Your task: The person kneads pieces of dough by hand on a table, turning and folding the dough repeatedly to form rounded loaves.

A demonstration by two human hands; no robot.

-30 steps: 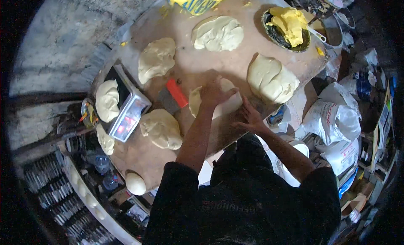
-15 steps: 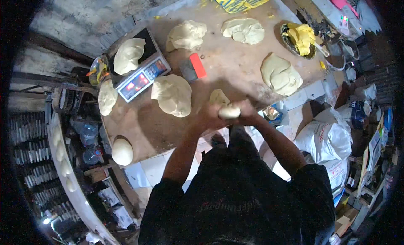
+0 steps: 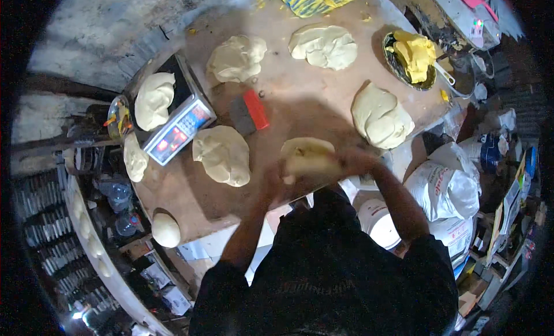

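From here I see the table (image 3: 311, 99), the scale (image 3: 180, 132) and, right of that, the dough (image 3: 310, 156): pale yellow, oblong, blurred. Left hand (image 3: 278, 175) and right hand (image 3: 356, 161) flank it; I can't tell their grip.

Dough lumps (image 3: 383, 118) and scale (image 3: 180, 131) suggest a bakery.

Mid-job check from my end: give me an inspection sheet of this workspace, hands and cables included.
Surface: brown tabletop, yellow smears toward its far edge.
Job's things: blurred dough piece between the hands; other dough lumps spread around.
Clutter: scale bearing a lump, red-handled scraper, bowl of yellow paste.
Hands: left hand and right hand blurred, grip unclear.
Cables: nothing seen for certain.
Surroundings: white sacks right, rack left.
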